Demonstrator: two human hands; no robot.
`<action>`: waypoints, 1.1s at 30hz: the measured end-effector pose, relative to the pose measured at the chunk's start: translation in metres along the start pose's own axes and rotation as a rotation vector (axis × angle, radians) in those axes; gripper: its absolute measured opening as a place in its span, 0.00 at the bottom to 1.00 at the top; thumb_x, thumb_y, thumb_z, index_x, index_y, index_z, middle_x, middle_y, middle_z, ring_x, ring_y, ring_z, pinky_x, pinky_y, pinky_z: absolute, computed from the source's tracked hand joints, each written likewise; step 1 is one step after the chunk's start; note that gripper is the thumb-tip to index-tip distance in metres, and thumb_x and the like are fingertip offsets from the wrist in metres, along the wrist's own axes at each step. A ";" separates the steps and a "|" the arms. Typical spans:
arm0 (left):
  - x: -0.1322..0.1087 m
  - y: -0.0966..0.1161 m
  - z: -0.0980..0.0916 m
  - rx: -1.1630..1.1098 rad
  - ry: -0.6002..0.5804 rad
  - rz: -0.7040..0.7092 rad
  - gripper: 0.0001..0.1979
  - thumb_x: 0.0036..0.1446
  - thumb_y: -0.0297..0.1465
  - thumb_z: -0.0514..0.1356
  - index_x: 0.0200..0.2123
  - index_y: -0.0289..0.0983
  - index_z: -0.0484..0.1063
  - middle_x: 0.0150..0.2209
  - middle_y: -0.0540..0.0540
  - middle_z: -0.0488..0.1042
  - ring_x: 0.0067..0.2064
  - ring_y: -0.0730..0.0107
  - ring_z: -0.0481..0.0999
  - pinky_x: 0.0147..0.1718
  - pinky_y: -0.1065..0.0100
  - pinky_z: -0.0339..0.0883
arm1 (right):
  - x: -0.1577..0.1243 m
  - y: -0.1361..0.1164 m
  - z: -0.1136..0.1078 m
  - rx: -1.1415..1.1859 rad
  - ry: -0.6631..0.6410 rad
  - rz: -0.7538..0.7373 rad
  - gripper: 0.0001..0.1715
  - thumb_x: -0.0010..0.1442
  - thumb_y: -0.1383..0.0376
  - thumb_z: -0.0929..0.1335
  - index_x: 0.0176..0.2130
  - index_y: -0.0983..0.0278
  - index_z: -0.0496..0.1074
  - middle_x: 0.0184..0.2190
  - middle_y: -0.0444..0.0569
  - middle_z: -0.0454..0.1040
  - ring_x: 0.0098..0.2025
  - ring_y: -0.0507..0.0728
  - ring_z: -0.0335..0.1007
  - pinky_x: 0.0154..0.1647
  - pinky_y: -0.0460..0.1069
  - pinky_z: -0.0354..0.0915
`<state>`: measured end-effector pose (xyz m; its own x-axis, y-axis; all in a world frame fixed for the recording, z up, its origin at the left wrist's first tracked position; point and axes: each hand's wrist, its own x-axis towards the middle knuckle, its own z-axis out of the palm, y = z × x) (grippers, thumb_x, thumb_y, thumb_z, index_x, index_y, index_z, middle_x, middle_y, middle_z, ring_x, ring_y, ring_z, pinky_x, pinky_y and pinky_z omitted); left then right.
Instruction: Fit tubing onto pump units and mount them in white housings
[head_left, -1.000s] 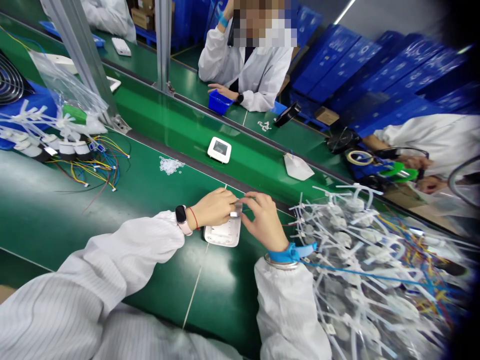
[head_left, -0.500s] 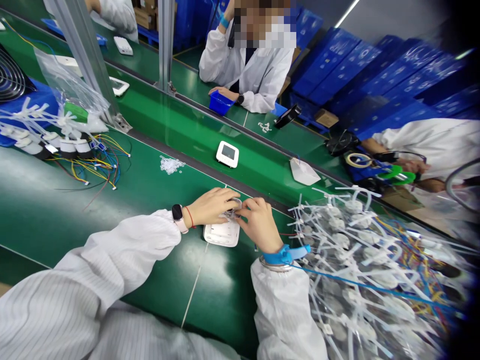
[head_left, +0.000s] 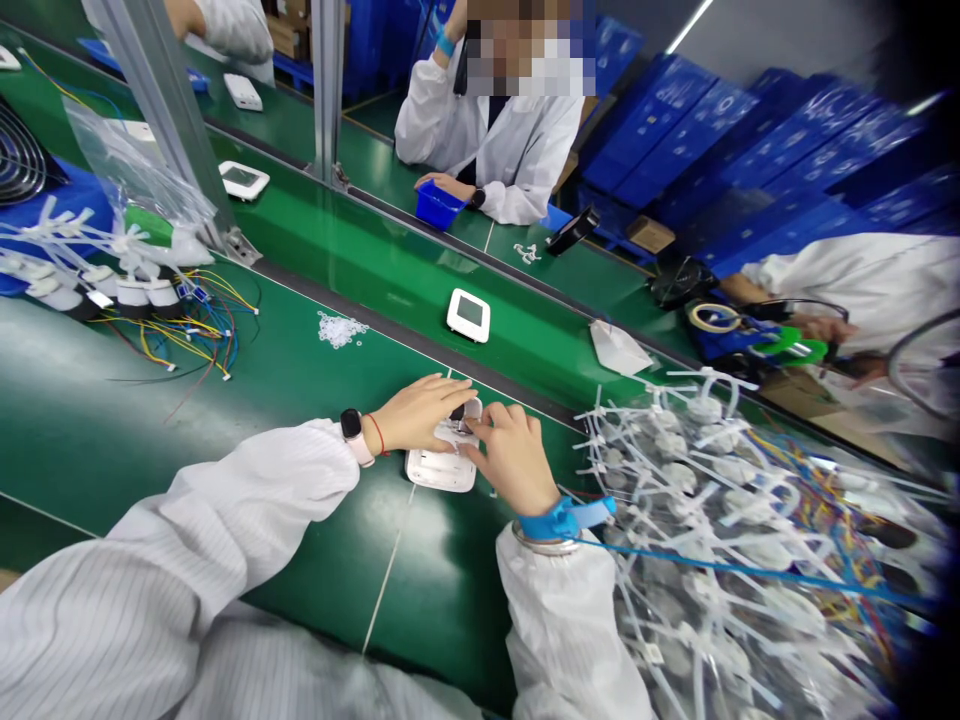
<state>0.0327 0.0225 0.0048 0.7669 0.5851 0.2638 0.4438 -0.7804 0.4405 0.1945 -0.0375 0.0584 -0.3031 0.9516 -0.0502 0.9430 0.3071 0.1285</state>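
Note:
A white plastic housing [head_left: 441, 472] lies on the green bench between my hands, its inner side facing up. My left hand [head_left: 411, 415] reaches over the housing's far left part, fingers extended across it and thumb on the near side, gripping it. From the right, my right hand [head_left: 514, 455] bends its thumb and forefinger in over the housing's far half. A small dark part [head_left: 457, 411] shows between the hands inside the housing. What the right fingertips pinch is too small and covered to make out.
Small white rings [head_left: 341, 330] lie in a pile at the left. Bundled wired parts with white ties [head_left: 690, 520] crowd the right side; more coloured wires [head_left: 199, 325] lie left. Beyond runs a green conveyor [head_left: 352, 265] carrying a white screened device [head_left: 469, 314]. Co-workers sit across.
The screened devices and a white piece on the conveyor have shifted right. My right thumb has moved slightly down and left, away from the forefinger. My left hand stays on the housing.

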 end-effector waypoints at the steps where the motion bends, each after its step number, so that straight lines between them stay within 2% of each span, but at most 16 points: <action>1: 0.000 0.000 0.000 -0.001 -0.001 -0.002 0.40 0.44 0.40 0.65 0.58 0.33 0.53 0.60 0.39 0.54 0.61 0.60 0.54 0.60 0.61 0.42 | -0.002 -0.001 -0.002 -0.007 0.002 0.008 0.15 0.53 0.62 0.69 0.43 0.61 0.73 0.39 0.52 0.67 0.42 0.61 0.55 0.37 0.53 0.51; 5: 0.001 0.000 -0.001 -0.010 -0.008 0.001 0.40 0.44 0.39 0.65 0.58 0.33 0.54 0.60 0.40 0.54 0.61 0.61 0.54 0.60 0.62 0.41 | -0.004 -0.002 -0.004 0.003 0.014 -0.002 0.12 0.54 0.63 0.68 0.41 0.57 0.74 0.39 0.50 0.66 0.43 0.60 0.55 0.39 0.53 0.50; 10: 0.001 0.000 -0.002 -0.024 -0.014 0.002 0.39 0.43 0.38 0.65 0.57 0.33 0.55 0.60 0.39 0.55 0.61 0.61 0.54 0.60 0.62 0.41 | -0.002 0.000 -0.002 -0.007 0.023 -0.005 0.10 0.55 0.63 0.67 0.39 0.58 0.75 0.38 0.50 0.66 0.42 0.60 0.55 0.38 0.53 0.50; 20: 0.002 0.000 -0.003 -0.067 -0.010 0.024 0.37 0.43 0.36 0.66 0.56 0.32 0.57 0.59 0.38 0.56 0.60 0.61 0.55 0.61 0.60 0.40 | 0.000 -0.001 0.003 0.044 -0.049 0.005 0.07 0.55 0.63 0.68 0.35 0.56 0.76 0.38 0.50 0.66 0.42 0.60 0.56 0.38 0.54 0.50; 30: 0.002 -0.001 -0.004 -0.182 -0.011 0.043 0.38 0.42 0.35 0.66 0.56 0.35 0.57 0.59 0.38 0.57 0.60 0.60 0.56 0.61 0.58 0.40 | 0.001 0.002 0.010 0.150 0.015 0.046 0.05 0.52 0.60 0.69 0.32 0.54 0.77 0.38 0.50 0.64 0.42 0.60 0.57 0.39 0.55 0.53; 33: 0.002 -0.006 -0.013 -0.335 -0.014 0.019 0.38 0.45 0.37 0.65 0.58 0.35 0.55 0.59 0.39 0.57 0.60 0.59 0.57 0.59 0.59 0.47 | 0.001 0.006 0.011 0.194 0.086 -0.009 0.05 0.53 0.61 0.69 0.31 0.55 0.77 0.38 0.50 0.65 0.42 0.61 0.58 0.40 0.56 0.54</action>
<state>0.0254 0.0313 0.0141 0.7811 0.5660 0.2637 0.2539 -0.6737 0.6940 0.2009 -0.0349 0.0486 -0.3146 0.9486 0.0352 0.9464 0.3163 -0.0646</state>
